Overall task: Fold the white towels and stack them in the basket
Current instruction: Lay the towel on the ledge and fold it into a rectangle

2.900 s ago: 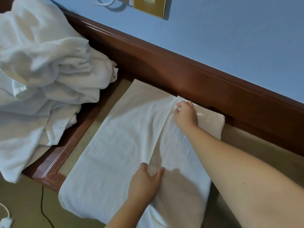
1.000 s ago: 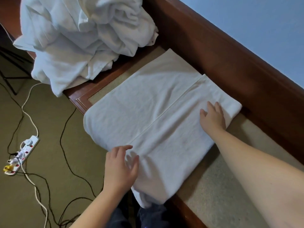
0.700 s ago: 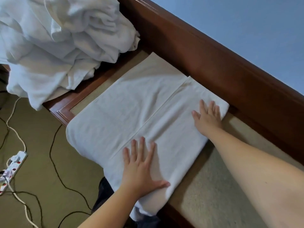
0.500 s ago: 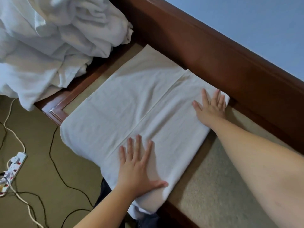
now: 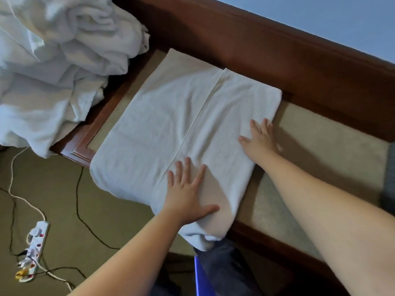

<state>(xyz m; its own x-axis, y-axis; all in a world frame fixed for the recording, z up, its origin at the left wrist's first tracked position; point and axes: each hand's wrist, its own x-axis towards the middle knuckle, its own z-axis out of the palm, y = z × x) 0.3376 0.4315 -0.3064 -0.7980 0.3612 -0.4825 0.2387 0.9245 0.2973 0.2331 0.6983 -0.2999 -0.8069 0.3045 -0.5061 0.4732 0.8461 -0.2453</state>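
A white towel (image 5: 171,129) lies partly folded on the wooden bench (image 5: 320,144), its near end hanging over the front edge. A fold seam runs down its middle. My left hand (image 5: 188,195) lies flat with spread fingers on the towel's near part, just right of the seam. My right hand (image 5: 259,138) presses flat on the towel's right edge, fingers straight. A heap of unfolded white towels (image 5: 53,67) sits at the bench's left end. No basket shows in this view.
The bench has a dark wooden frame and a raised back rail (image 5: 256,50) below a blue wall. On the olive floor at left lie a white power strip (image 5: 32,251) and several black and white cables. A blue strip (image 5: 198,274) shows near my legs.
My right hand slid from the towel's far right corner toward me along its right edge. My left hand stays flat on the near part. The view shifted a little.
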